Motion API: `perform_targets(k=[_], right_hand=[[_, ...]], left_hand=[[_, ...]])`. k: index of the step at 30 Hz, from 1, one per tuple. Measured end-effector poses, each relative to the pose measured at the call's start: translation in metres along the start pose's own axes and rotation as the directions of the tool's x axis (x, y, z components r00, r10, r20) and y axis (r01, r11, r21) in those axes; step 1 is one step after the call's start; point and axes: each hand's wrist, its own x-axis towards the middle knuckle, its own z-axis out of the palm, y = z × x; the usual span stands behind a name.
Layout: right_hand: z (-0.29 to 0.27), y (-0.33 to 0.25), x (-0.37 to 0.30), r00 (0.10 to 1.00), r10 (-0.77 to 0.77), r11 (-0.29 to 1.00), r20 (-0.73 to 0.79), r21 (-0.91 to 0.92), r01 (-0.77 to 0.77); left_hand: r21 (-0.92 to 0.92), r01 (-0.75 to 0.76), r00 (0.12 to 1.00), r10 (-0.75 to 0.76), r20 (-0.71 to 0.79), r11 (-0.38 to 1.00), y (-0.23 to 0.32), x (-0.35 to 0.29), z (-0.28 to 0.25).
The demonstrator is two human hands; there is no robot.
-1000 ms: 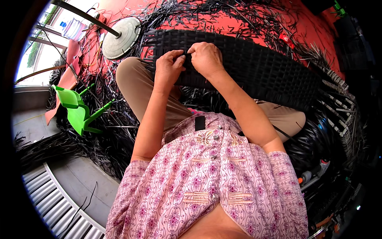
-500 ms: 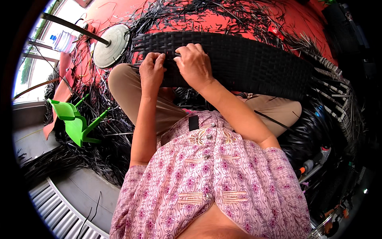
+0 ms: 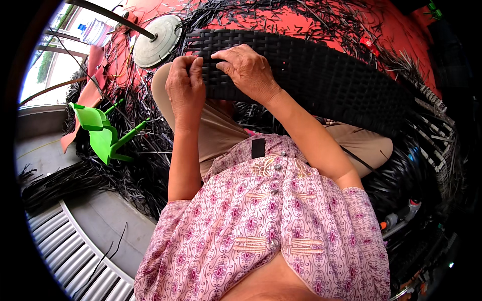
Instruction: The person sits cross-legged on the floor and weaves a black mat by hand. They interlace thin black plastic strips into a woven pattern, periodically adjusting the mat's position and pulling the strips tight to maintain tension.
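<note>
The black woven panel (image 3: 321,75) lies across the person's lap, over loose black strips (image 3: 130,175). The left hand (image 3: 185,85) pinches its near-left edge; the right hand (image 3: 247,70) presses flat beside it, fingers curled. The panel's right end blurs into tangled strips.

Red floor mat (image 3: 301,22) strewn with loose black strips (image 3: 125,175); on it a round pale stand base (image 3: 158,32) with a dark pole, a green plastic stool (image 3: 103,133) tipped on its side, and the far edge of a black woven panel (image 3: 326,75); grey ribbed flooring (image 3: 65,251) at lower left
</note>
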Motion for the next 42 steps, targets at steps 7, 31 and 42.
perform_targets(k=[7, 31, 42], right_hand=[[-0.006, 0.007, 0.001, 0.829, 0.538, 0.614, 0.155, 0.601, -0.511], [0.017, -0.003, 0.0, 0.957, 0.28, 0.935, 0.076, -0.249, -0.254], [0.021, 0.004, 0.015, 0.912, 0.376, 0.908, 0.164, -0.26, -0.328]], left_hand=[[-0.479, 0.349, 0.934, -0.256, 0.25, 0.805, -0.035, 0.014, 0.023], [0.176, -0.13, 0.988, 0.112, 0.11, 0.976, -0.044, -0.002, 0.065], [0.035, -0.082, 0.992, 0.078, 0.1, 0.996, -0.054, -0.004, 0.065]])
